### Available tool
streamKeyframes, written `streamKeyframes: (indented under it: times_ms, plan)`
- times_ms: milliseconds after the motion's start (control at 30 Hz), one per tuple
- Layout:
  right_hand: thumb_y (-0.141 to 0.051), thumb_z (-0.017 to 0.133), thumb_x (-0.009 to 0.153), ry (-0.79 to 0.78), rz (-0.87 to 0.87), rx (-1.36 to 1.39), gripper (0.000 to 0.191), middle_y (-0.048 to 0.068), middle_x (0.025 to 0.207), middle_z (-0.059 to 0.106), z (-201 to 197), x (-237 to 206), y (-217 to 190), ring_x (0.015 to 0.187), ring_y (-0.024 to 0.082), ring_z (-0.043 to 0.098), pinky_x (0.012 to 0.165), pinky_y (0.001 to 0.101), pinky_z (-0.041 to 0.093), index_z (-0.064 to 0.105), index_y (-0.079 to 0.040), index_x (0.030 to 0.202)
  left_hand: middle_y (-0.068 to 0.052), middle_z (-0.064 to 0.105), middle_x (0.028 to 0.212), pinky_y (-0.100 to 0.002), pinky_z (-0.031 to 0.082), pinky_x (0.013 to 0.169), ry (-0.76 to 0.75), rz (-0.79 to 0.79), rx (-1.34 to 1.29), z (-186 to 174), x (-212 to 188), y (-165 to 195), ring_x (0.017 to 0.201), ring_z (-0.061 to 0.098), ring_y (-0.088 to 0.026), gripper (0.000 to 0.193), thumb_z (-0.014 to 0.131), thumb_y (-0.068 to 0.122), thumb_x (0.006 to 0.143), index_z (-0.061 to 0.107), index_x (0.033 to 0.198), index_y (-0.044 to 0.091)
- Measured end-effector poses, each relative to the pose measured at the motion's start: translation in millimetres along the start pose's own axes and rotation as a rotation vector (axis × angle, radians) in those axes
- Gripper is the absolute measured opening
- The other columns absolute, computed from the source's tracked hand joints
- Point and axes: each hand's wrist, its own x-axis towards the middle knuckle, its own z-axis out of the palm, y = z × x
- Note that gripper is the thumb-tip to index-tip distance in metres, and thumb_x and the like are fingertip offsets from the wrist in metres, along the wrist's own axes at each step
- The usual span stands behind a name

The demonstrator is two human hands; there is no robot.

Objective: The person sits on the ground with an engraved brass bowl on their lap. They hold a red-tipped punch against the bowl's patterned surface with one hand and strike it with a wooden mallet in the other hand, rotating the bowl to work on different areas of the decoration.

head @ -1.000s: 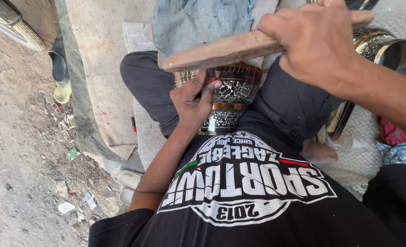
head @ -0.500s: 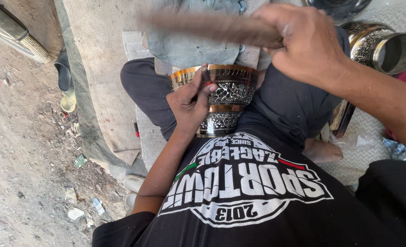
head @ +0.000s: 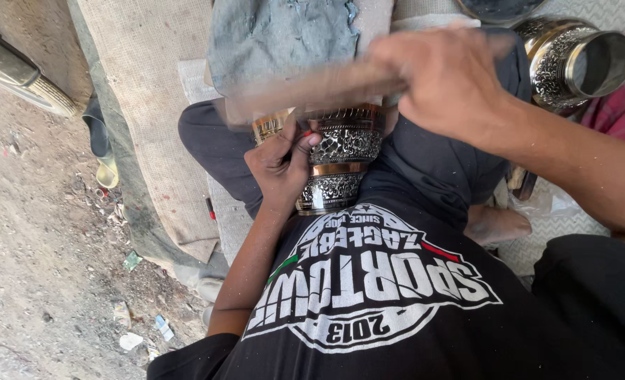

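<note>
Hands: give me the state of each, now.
Left hand: closed on the engraved metal vase.
Right hand: closed around a blurred wooden stick.

An engraved metal vessel (head: 340, 158), glossy, with dark embossed bands and smooth brass-coloured rings, is gripped by the left hand (head: 280, 165). A wooden stick (head: 305, 91), matt and blurred, is clasped by the right hand (head: 450, 77), and a second shiny embossed metal vessel (head: 573, 63) is seen just right of that hand. Beyond both hands a rough grey-blue cloth (head: 284, 35) is laid over coarse woven matting (head: 143, 84), and dusty bare ground (head: 38, 246) is seen well left of the left hand.
</note>
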Motion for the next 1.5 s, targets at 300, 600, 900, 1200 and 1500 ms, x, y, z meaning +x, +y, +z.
streamKeyframes:
  times_ms: [300, 600, 900, 1200, 1500]
  plan:
    - [0.005, 0.072, 0.076, 0.185, -0.162, -0.146, 0.030, 0.011, 0.081, 0.070, 5.2, -6.8, -6.9, 0.072, 0.026, 0.068, 0.065, 0.0429, 0.044, 0.067, -0.006, 0.104, -0.010, 0.080, 0.097, -0.020, 0.057, 0.083, -0.016, -0.065, 0.001, -5.2, 1.0, 4.5, 0.086, 0.072, -0.005, 0.042, 0.078, -0.005, 0.093, 0.067, 0.133, 0.002]
    - [-0.003, 0.069, 0.086, 0.114, -0.029, 0.093, 0.029, 0.002, 0.099, 0.069, 7.6, -16.0, -12.3, 0.091, 0.021, 0.070, 0.085, 0.0387, 0.048, 0.061, -0.011, 0.112, -0.011, 0.078, 0.102, -0.024, 0.058, 0.094, -0.048, -0.079, -0.080, -10.4, 2.6, 6.8, 0.096, 0.073, -0.009, 0.041, 0.073, -0.009, 0.096, 0.065, 0.134, 0.001]
    - [-0.009, 0.078, 0.093, 0.202, -0.065, 0.040, 0.025, 0.012, 0.097, 0.072, 2.7, 3.4, 11.4, 0.087, 0.026, 0.072, 0.077, 0.0382, 0.057, 0.069, -0.004, 0.116, -0.014, 0.078, 0.109, -0.024, 0.059, 0.095, 0.002, -0.030, -0.061, -0.4, 6.3, 0.2, 0.103, 0.075, -0.013, 0.040, 0.072, -0.012, 0.096, 0.065, 0.134, 0.000]
    - [-0.004, 0.071, 0.081, 0.000, 0.115, -0.013, 0.037, 0.008, 0.081, 0.070, -3.4, 4.5, -4.8, 0.067, 0.025, 0.067, 0.061, 0.0413, 0.048, 0.067, -0.010, 0.117, -0.011, 0.081, 0.101, -0.023, 0.060, 0.083, 0.017, -0.070, 0.064, 9.4, 7.8, 7.0, 0.093, 0.077, -0.012, 0.039, 0.074, -0.009, 0.092, 0.069, 0.130, 0.001]
    - [-0.006, 0.072, 0.078, 0.027, -0.132, -0.467, 0.038, 0.010, 0.087, 0.069, -22.9, -10.1, 6.4, 0.079, 0.029, 0.067, 0.070, 0.0427, 0.047, 0.072, -0.007, 0.116, -0.012, 0.079, 0.110, -0.024, 0.060, 0.093, 0.070, -0.040, -0.127, 8.8, -15.1, 4.4, 0.103, 0.075, -0.012, 0.055, 0.072, -0.011, 0.098, 0.056, 0.147, 0.008]
